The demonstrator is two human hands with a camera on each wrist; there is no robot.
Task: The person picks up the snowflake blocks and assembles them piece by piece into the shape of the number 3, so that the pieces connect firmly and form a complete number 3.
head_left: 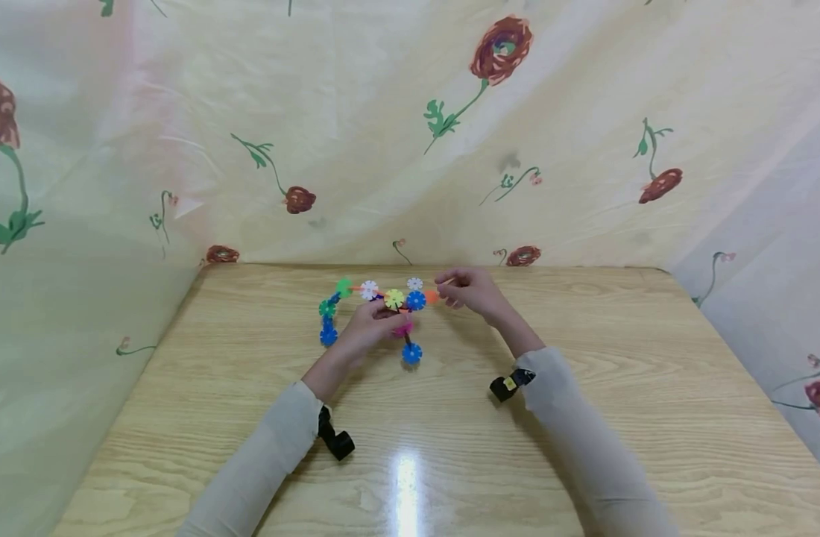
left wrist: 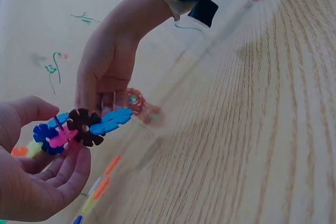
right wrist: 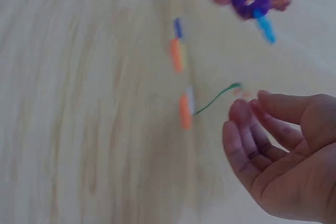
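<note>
My left hand pinches a cluster of notched plastic snowflake discs. In the left wrist view, a pink disc and a dark brown disc lie by its fingers, with a light blue disc sticking out. A yellow disc, a blue disc and an orange disc appear above this hand in the head view. My right hand hovers beside the orange disc, fingers loosely bent. Nothing shows between its fingers in the right wrist view.
Left of my left hand, a green disc, a white disc and a lower blue disc form a curved row. The wooden table meets a flowered cloth at its back edge.
</note>
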